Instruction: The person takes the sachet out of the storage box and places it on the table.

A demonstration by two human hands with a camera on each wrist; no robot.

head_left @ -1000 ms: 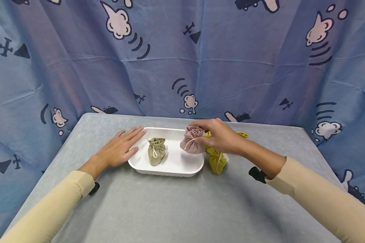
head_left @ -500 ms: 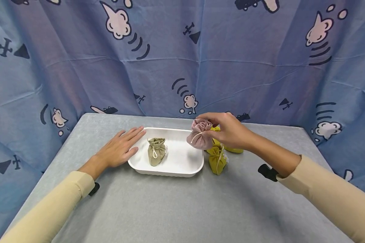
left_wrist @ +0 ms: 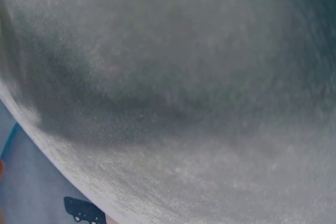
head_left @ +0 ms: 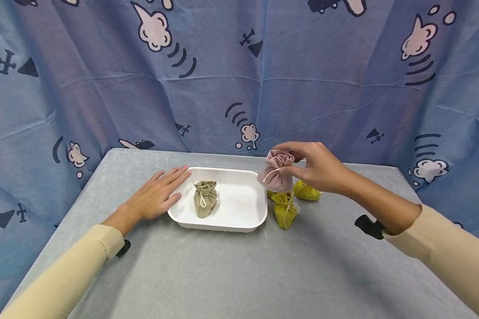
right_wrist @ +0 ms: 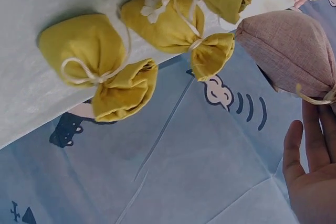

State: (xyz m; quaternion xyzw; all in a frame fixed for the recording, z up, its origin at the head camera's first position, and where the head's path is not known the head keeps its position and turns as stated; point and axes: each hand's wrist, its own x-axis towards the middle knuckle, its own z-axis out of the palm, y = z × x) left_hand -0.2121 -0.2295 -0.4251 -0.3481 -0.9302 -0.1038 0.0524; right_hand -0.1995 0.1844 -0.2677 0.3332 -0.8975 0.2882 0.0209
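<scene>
My right hand pinches a dusty-pink drawstring pouch by its gathered neck. The pouch hangs in the air over the white tray's right edge and the yellow pouches. In the right wrist view the pink pouch shows its rounded bottom above the curled fingers. My left hand rests with straight fingers at the left rim of the white tray. Inside the tray an olive-beige drawstring pouch stands left of the middle. The left wrist view shows mostly blurred grey tabletop.
Right of the tray lie a yellow drawstring pouch, another yellow pouch and a third, mostly hidden behind the pink one. All three yellow pouches show in the right wrist view. A blue patterned curtain hangs behind the grey table.
My right hand has moved right and slightly up with the pink pouch, from over the tray's right part to past its right edge. The left hand and olive-beige pouch have not moved.
</scene>
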